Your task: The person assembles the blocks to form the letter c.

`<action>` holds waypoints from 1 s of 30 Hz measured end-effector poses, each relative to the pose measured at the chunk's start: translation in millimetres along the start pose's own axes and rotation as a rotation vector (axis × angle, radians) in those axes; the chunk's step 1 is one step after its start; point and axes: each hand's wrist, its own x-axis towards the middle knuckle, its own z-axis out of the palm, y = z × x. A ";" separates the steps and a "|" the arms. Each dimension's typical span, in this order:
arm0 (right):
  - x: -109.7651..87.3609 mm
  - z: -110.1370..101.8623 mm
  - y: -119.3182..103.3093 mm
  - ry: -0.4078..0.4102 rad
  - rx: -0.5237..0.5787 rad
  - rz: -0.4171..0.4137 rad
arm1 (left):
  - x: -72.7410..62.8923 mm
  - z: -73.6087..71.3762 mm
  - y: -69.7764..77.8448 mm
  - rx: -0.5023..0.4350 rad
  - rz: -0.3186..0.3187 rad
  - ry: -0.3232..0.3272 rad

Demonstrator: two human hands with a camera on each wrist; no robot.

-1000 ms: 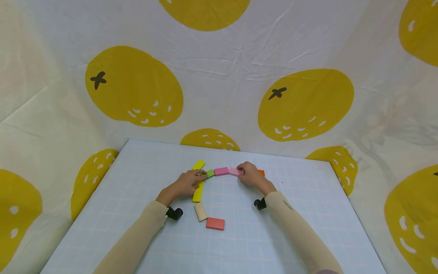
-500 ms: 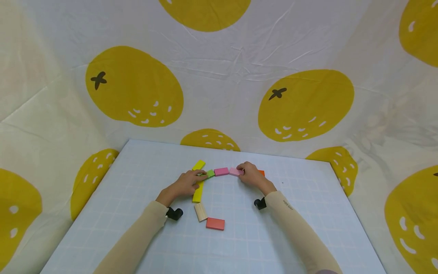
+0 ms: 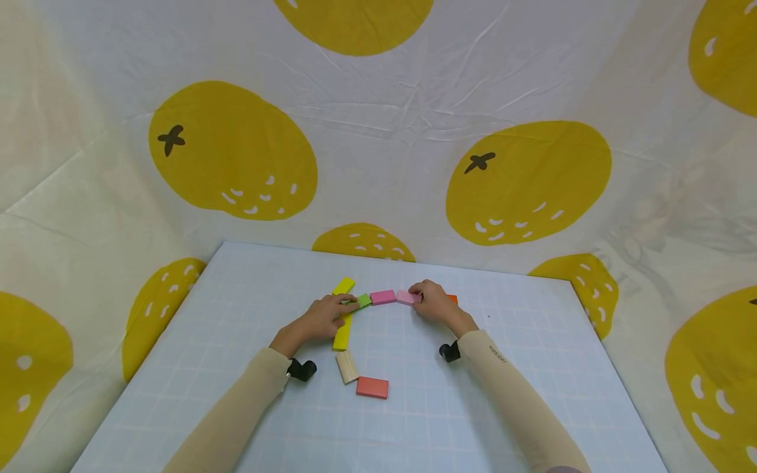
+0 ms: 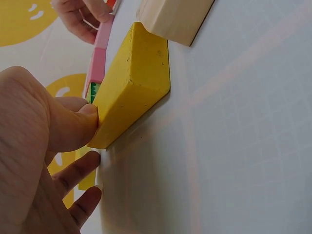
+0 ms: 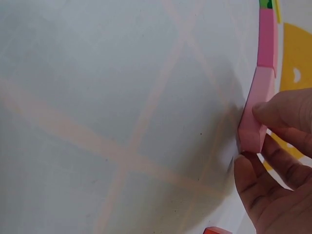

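Observation:
In the head view, my left hand [image 3: 322,316] reaches over a row of flat coloured blocks. Its fingers rest on a green block [image 3: 363,301]; in the left wrist view the thumb touches a yellow block [image 4: 129,83] and two other fingers are spread. My right hand [image 3: 436,303] pinches the light pink block [image 5: 257,107] at the row's right end, thumb on its side. A darker pink block [image 3: 382,297] lies between green and light pink. Another yellow block [image 3: 344,285] extends beyond the left hand.
A plain wooden block [image 3: 347,367] lies just below the near yellow one, with a red block [image 3: 372,387] at its lower right. Behind the right hand, an orange-red block [image 3: 452,298] is partly hidden. A fruit-print sheet [image 3: 378,157] rises behind the table [image 3: 426,420].

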 end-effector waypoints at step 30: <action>2.9 -3.8 -7.6 -0.049 -0.004 0.037 | -1.9 -1.0 1.6 0.006 0.016 0.008</action>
